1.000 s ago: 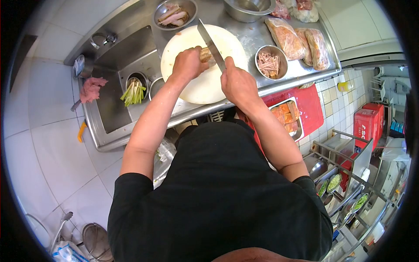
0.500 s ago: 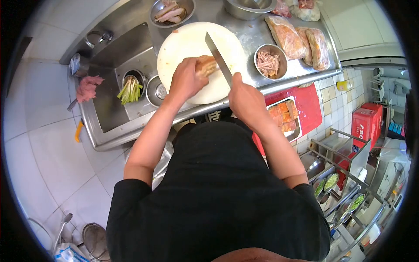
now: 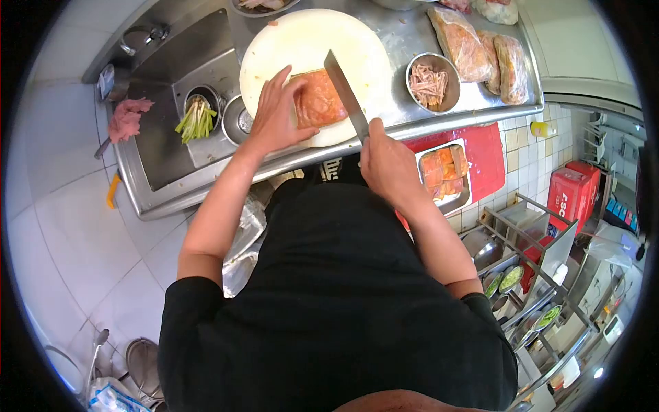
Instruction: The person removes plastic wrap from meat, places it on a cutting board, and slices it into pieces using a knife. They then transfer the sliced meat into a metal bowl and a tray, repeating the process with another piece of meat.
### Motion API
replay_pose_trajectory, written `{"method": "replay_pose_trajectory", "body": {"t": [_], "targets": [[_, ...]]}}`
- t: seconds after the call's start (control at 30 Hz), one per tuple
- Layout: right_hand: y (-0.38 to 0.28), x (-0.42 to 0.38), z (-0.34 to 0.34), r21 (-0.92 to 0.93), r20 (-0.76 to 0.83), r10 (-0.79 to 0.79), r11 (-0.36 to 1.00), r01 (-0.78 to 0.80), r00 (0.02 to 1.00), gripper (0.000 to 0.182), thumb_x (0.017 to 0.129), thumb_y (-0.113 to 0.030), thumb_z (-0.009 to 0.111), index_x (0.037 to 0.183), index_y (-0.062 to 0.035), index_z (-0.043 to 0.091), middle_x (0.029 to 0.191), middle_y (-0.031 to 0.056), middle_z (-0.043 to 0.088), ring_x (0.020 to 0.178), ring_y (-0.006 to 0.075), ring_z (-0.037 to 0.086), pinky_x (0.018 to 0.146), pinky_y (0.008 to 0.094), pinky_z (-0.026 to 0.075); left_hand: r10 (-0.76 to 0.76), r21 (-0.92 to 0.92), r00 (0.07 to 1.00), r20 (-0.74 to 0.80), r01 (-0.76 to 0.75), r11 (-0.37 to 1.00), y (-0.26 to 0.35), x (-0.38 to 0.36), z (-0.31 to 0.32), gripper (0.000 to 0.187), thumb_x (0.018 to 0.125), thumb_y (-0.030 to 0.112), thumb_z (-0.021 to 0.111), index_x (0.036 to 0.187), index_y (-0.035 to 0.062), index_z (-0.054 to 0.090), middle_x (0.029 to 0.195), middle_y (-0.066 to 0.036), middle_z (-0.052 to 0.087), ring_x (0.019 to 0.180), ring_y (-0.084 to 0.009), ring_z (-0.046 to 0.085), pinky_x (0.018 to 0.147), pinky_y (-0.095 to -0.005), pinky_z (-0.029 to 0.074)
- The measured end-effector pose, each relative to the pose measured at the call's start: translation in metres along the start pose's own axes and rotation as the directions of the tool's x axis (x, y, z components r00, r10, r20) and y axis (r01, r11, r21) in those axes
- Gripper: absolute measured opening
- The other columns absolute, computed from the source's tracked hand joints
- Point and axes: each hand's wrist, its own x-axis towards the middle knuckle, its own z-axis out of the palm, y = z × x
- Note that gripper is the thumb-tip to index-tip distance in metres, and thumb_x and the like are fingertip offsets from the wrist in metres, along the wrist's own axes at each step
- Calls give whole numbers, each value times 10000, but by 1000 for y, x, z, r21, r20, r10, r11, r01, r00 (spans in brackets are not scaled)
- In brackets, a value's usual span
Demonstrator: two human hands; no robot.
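Note:
A flat, reddish-brown slab of meat (image 3: 320, 99) lies on the round white cutting board (image 3: 302, 41). My left hand (image 3: 278, 113) is at its left side with fingers spread, the thumb along the lower edge and fingertips near the upper left corner. My right hand (image 3: 388, 161) is closed round the handle of a cleaver (image 3: 345, 93). The long blade points away from me and overlaps the right edge of the slab. To the right of the board stands a metal bowl (image 3: 454, 89) holding pale meat strips (image 3: 427, 86).
At left is a sink (image 3: 161, 154) with spring onions (image 3: 196, 120) in a pot and a pink cloth (image 3: 128, 120) on its rim. Wrapped meat packs (image 3: 461, 44) lie at the counter's right end. Below, a metal tray (image 3: 455, 204) of meat pieces rests on a red surface (image 3: 487, 161).
The meat, held up on edge in my left hand before, now lies flat on the board. My left fingers have spread apart. The cleaver stays in my right hand, and the view has shifted slightly.

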Motion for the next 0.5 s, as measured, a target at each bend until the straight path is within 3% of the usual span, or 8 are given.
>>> {"method": "replay_pose_trajectory", "body": {"t": [0.03, 0.1, 0.23, 0.43, 0.5], "targets": [[-2, 4, 1, 2, 0, 4, 1000, -4, 1000, 137, 1005, -76, 549, 1078, 17, 482, 744, 256, 700, 735, 470, 724, 657, 580, 572, 2, -1, 1000, 4, -2, 1000, -7, 10, 4, 1030, 628, 294, 994, 1493, 85, 475, 1580, -246, 442, 1463, -431, 461, 1223, -471, 410], [-10, 13, 2, -2, 24, 27, 1000, -27, 999, 130, 1000, -73, 539, 1076, 18, 484, 746, 257, 705, 738, 472, 729, 665, 579, 579, 4, -231, 974, 227, 50, 972, -14, 23, 7, 989, 603, 312, 937, 1467, 76, 517, 1564, -260, 450, 1448, -458, 449, 1228, -478, 398], [-13, 18, 21, -9, -20, 35, 999, -35, 999, 148, 1018, -84, 562, 1070, -4, 448, 719, 261, 683, 712, 491, 703, 641, 608, 545, -51, -163, 968, 247, 94, 982, 2, 25, 11, 982, 595, 334, 906, 1467, 74, 537, 1510, -271, 480, 1420, -468, 465, 1220, -481, 407], [-16, 17, 29, -76, -54, 28, 997, -32, 998, 151, 1007, -87, 581, 1068, -12, 465, 715, 227, 696, 697, 446, 725, 616, 566, 570, -116, -93, 974, 193, 136, 986, 14, 21, 23, 1027, 566, 322, 937, 1486, 75, 551, 1509, -310, 466, 1421, -479, 458, 1220, -489, 411], [-17, 18, 29, -144, -33, 15, 989, -20, 999, 322, 989, -85, 554, 1283, 46, 547, 771, 228, 732, 690, 402, 762, 612, 506, 620, -128, -108, 978, 165, 147, 983, 14, 19, 25, 1020, 559, 320, 943, 1473, 74, 565, 1517, -320, 465, 1420, -491, 456, 1215, -507, 412]]}}
